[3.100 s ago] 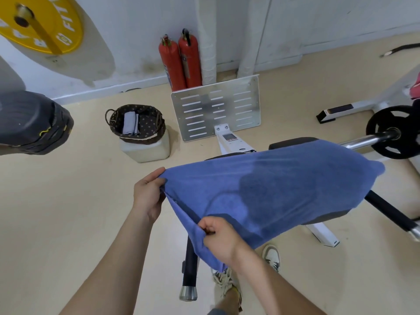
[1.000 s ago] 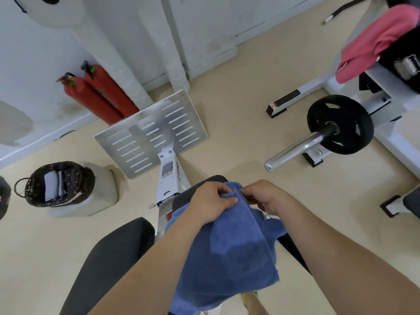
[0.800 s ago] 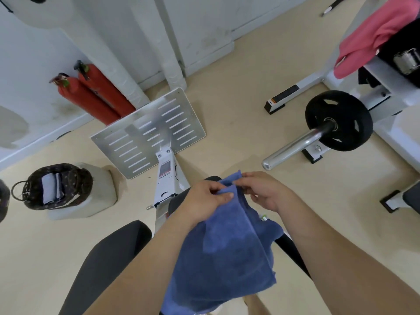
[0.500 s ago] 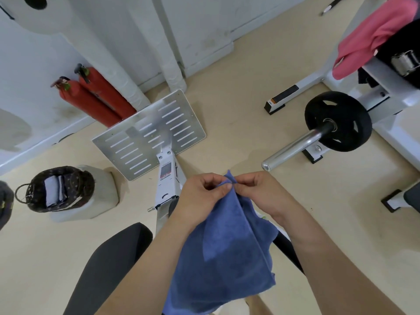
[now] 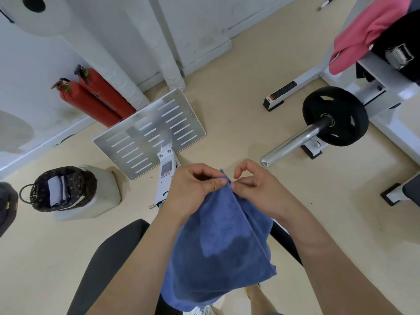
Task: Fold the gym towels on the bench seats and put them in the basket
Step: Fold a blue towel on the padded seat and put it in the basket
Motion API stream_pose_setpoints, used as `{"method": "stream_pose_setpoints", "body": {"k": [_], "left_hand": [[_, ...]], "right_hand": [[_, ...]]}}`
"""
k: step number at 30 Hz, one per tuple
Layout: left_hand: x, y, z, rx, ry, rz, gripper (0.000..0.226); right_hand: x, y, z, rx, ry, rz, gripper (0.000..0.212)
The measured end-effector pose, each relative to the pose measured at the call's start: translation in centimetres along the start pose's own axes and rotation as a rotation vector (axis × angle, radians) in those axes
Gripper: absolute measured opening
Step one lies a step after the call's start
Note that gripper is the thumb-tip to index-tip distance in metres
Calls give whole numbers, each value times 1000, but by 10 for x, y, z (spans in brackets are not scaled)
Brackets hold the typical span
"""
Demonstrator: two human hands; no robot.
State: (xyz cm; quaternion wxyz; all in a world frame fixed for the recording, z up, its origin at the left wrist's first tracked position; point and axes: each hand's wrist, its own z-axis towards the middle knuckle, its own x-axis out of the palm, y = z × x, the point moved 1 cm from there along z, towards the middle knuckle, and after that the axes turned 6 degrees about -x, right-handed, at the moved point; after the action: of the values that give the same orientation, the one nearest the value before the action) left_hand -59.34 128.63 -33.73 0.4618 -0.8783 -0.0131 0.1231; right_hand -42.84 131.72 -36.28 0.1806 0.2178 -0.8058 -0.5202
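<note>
Hanging from both hands, the blue towel (image 5: 222, 246) was up in the air in front of the person, doubled over w/ its layers meeting at one top corner. The rest drooped down over the black seat pad (image 5: 113, 258). A crease ran down the cloth from that corner.

L hand (image 5: 195, 189) had its fingers (image 5: 217, 184) curled, thumb & forefinger pinching the towel's top corner. R hand (image 5: 261, 192) sat just beside it, nearly touching. Its thumb & lower fingers nipped the edge at the same corner, and its forefinger arched up clear of the cloth.

Basket (image 5: 88, 178) stood well off to the L, on top of a white block (image 5: 104, 196) on the floor. It was dark brown w/ a dotted lining and a loop handle on its L side. One folded grey towel (image 5: 58, 189) stood inside it. Pink towel (image 5: 368, 30) lay draped over a black part of the white-framed machine (image 5: 318, 71) at far upper R, well apart from basket & hands.

Other stuff:
- Slotted metal plate (image 5: 150, 133) stood on a white post just beyond the hands.
- 2 red fire extinguishers (image 5: 97, 101) leaned by the wall behind the plate.
- Black weight plate (image 5: 335, 115) sat on a chrome bar (image 5: 293, 142) to the R, w/ the bar's free end near the R hand.
- White sneaker (image 5: 200, 311) showed partly below the towel's lower edge.
- Floor was beige.
</note>
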Motion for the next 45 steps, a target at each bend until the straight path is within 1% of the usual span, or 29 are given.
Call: {"method": "stream_pose_setpoints", "body": {"k": [3,5,6,10,13,16,17,19,20,23,24,27,30,33,35,37,42,43,45], "left_hand": [[-7,-6,-8,17,-43,-60,12],[-13,-11,-15,27,-67,-88,13],[-16,-14,-19,38,-87,-94,14],[-35,-28,-39,105,-210,-131,16],[-59,-34,-55,129,-303,-182,15],[-87,-41,-75,163,-407,-292,18],[-96,-44,-83,183,-434,-334,22],[-116,-49,-99,219,-500,-395,26],[-126,-49,-107,233,-534,-415,24],[-153,-47,-130,232,-629,-444,4],[-161,-45,-135,238,-658,-449,7],[-182,-49,-146,281,-712,-480,15],[-201,-55,-148,293,-727,-541,6],[-219,-54,-141,301,-741,-531,6],[-231,-50,-137,294,-758,-490,6],[-242,-44,-135,284,-796,-470,7],[-261,-21,-150,258,-869,-375,13],[-262,-12,-158,250,-866,-341,16],[-256,10,-178,220,-807,-257,23]], "right_hand": [[2,7,-10,-108,64,-107,5],[7,9,-16,-123,92,-206,11],[9,9,-19,-119,83,-241,13],[15,10,-33,-152,54,-422,7],[16,17,-49,-188,183,-602,14],[15,22,-66,-183,326,-808,21],[13,25,-71,-189,331,-814,23],[8,42,-79,-189,291,-775,19],[6,55,-81,-197,266,-763,19],[6,101,-80,-288,210,-793,21],[7,117,-77,-326,194,-828,21],[17,162,-71,-419,173,-987,22],[28,192,-59,-486,202,-1239,10],[34,203,-39,-531,190,-1449,16],[38,207,-25,-558,152,-1484,18],[46,208,-10,-577,135,-1464,18],[69,199,10,-596,193,-1362,12],[72,194,8,-610,208,-1313,11],[74,175,-2,-627,253,-1208,16]]}}
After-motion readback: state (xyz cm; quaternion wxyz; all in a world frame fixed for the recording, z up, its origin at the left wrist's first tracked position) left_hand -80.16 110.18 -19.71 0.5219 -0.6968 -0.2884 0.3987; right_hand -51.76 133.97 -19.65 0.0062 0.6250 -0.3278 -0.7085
